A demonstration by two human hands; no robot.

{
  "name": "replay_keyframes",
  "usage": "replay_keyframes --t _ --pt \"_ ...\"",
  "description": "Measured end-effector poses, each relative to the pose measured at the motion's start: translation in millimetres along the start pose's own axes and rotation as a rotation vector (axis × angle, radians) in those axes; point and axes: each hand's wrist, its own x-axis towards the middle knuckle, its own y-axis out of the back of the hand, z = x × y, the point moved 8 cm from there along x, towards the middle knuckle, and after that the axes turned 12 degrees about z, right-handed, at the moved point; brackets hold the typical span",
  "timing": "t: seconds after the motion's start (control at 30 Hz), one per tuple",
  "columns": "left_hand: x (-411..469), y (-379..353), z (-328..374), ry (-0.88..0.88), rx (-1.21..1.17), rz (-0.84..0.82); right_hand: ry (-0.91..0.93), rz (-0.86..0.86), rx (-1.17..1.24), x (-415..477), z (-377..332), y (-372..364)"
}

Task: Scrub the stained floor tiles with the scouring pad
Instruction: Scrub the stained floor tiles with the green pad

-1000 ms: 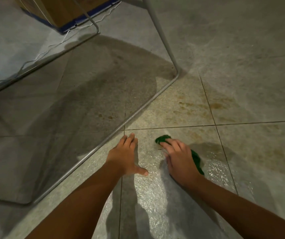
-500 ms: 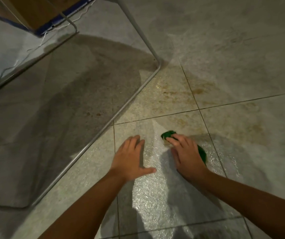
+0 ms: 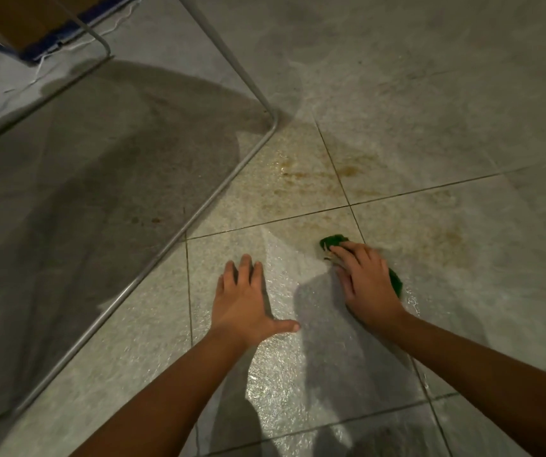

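Note:
A green scouring pad (image 3: pixel 332 240) lies on the wet grey floor tile (image 3: pixel 298 357), close to a crossing of grout lines. My right hand (image 3: pixel 364 282) lies flat on top of the pad and presses it down with fingers stretched forward; only the pad's far tip and right edge show. My left hand (image 3: pixel 245 301) rests flat on the same tile with fingers straight and thumb spread, a short way left of the pad. Brown stains (image 3: pixel 301 174) spread over the tile beyond the pad, and fainter brown stains (image 3: pixel 443 235) mark the tile to its right.
A thin metal tube frame (image 3: pixel 218 192) runs diagonally across the floor left of my hands and bends upward at its far corner. Under it lies a dark shadow. A cardboard box with a blue edge (image 3: pixel 27 21) and a white cord (image 3: pixel 43 61) sit far left.
My right hand has slid the pad forward and to the right, nearer the grout crossing. My left hand has stayed flat on the tile. The view has shifted.

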Motion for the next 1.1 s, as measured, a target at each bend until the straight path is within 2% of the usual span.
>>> replay_keyframes --t 0.1,0.27,0.37,0.53,0.63,0.73,0.87,0.97,1.1 --pt "0.6 0.3 0.6 0.006 0.01 -0.006 0.059 -0.005 -0.007 -21.4 -12.8 2.9" --pt "-0.2 1.2 1.6 0.002 0.028 0.004 0.283 -0.068 0.0 -15.6 -55.6 -20.4" --pt "-1.1 2.0 1.8 -0.003 0.042 0.006 0.248 -0.104 0.023 2.5 -48.4 -25.2" --pt "-1.1 3.3 0.5 -0.008 0.028 0.005 0.035 -0.046 0.011 1.9 1.4 -1.0" --pt "-2.1 9.1 4.5 -0.032 0.019 0.05 -0.026 0.002 0.004 -18.0 17.8 14.6" --pt "-5.3 11.4 19.5 -0.1 0.029 0.09 0.016 0.007 0.006 -35.5 5.3 17.2" --pt "-13.5 2.9 49.9 -0.142 0.056 0.037 0.23 -0.038 -0.017 -37.0 -28.5 6.6" --pt "-17.7 -3.7 63.4 -0.101 0.069 -0.014 0.167 -0.078 0.039 -21.1 -24.4 2.7" --pt "-15.1 -1.9 64.8 -0.08 0.073 -0.033 0.053 -0.045 0.017 -10.7 9.4 14.2"
